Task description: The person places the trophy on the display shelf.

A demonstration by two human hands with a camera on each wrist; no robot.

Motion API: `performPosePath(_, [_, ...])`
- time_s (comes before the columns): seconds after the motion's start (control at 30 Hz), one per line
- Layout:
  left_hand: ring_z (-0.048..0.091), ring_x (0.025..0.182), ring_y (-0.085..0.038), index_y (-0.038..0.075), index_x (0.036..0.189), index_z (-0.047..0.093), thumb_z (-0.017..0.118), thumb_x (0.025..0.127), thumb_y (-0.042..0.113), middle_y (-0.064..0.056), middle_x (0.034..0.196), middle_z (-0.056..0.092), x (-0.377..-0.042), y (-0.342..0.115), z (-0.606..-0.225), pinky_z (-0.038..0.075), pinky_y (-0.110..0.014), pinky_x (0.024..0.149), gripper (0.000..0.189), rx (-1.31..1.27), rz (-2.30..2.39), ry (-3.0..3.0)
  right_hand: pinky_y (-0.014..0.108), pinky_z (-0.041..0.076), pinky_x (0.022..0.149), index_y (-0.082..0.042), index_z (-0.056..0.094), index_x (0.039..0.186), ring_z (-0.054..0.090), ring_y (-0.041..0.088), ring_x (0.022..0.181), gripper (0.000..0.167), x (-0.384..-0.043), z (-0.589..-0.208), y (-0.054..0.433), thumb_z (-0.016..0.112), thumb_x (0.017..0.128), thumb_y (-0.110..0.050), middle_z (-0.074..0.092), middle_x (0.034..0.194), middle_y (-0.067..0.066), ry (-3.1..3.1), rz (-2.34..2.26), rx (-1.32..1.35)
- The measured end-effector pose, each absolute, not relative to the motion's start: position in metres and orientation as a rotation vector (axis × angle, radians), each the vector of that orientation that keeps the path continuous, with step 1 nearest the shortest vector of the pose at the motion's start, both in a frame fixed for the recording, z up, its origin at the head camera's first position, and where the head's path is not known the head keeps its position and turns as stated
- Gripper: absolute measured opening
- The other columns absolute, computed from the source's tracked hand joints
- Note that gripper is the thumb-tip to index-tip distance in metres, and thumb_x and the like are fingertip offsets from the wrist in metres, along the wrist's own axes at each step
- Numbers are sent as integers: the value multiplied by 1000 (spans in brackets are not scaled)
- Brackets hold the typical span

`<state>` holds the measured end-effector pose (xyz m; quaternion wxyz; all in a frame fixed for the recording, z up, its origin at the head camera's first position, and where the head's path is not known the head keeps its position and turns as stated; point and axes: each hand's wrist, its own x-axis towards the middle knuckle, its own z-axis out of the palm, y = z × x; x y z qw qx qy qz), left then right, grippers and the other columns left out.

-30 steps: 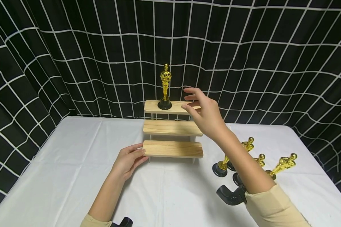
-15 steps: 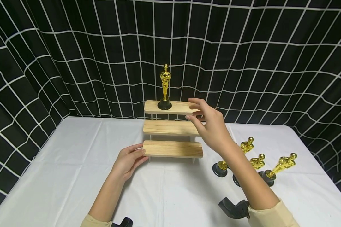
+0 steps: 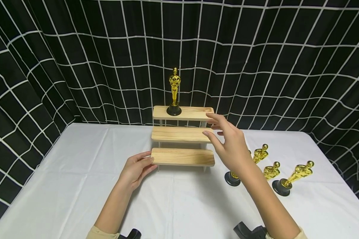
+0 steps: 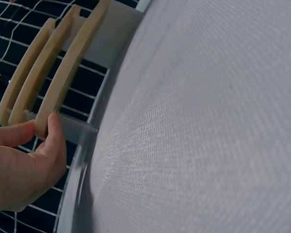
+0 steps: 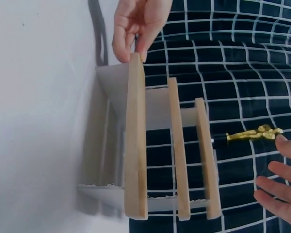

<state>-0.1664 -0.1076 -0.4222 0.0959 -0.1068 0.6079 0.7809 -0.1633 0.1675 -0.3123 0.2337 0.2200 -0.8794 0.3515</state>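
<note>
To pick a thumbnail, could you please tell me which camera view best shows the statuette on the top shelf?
The head view: the statuette stands whole and unobstructed on the top shelf. The right wrist view shows it sideways and dimmer; the left wrist view, only a left-edge fragment.

No text, label, brand, number or sign can be read in any of the three views.
</note>
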Motion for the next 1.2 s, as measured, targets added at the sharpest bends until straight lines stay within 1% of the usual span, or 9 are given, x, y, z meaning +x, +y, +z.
performPosePath(0.27, [69,98,-16,-17,149,44,55,105,-8,-32,135,52,-166,-107,-423,65,-22,93,47,-321,2318,1802,57,65,92,-2,58,141,73,39,110,47,-147,-316,178,75,97,0,73,123,20,-2345,933,591])
performPosePath(0.53, [69,98,-16,-17,149,44,55,105,-8,-33,136,52,-167,-106,-423,64,-23,93,47,-313,2323,1796,54,64,92,-2,59,141,73,38,110,48,-135,-319,192,76,95,2,75,121,19,-2326,890,539])
performPosePath(0.6, [69,99,-16,-17,149,44,55,105,-8,-33,136,52,-167,-106,-423,65,-23,93,47,-312,2326,1792,48,64,92,-2,60,141,73,37,110,49,-132,-319,195,77,95,2,76,121,18,-2314,879,520])
performPosePath(0.67, [69,98,-16,-17,149,44,55,105,-8,-33,136,52,-167,-106,-423,65,-22,92,47,-313,2327,1791,34,62,94,-2,60,141,73,37,109,49,-130,-319,199,77,94,2,76,120,17,-2301,878,502])
performPosePath(0.77, [69,97,-15,-17,149,44,55,105,-8,-32,135,53,-167,-106,-423,65,-22,92,47,-315,2328,1792,13,53,96,-2,60,141,73,36,108,50,-126,-319,204,77,94,3,76,119,16,-2282,882,481])
performPosePath(0.83, [69,97,-15,-17,149,44,55,104,-8,-32,134,53,-167,-106,-423,65,-22,92,47,-318,2329,1791,3,46,96,-2,60,141,73,37,108,51,-124,-319,207,78,93,4,76,119,16,-2270,886,472])
performPosePath(0.9, [69,97,-14,-17,149,44,55,104,-8,-32,133,53,-168,-106,-423,65,-22,92,47,-319,2330,1791,0,43,97,-2,61,140,73,36,107,52,-122,-319,211,78,92,5,77,119,17,-2262,884,463])
performPosePath(1.1, [69,99,-16,-17,149,45,55,105,-8,-32,134,52,-167,-107,-423,65,-22,92,47,-326,2331,1787,-2,42,94,-5,62,142,71,34,107,54,-115,-319,221,79,92,4,77,119,17,-2271,871,411])
performPosePath(1.2, [69,98,-15,-17,149,45,55,104,-9,-32,134,53,-167,-107,-423,65,-22,92,47,-324,2331,1787,-3,41,96,-6,62,142,70,34,107,56,-112,-320,228,80,91,4,77,120,17,-2286,856,386])
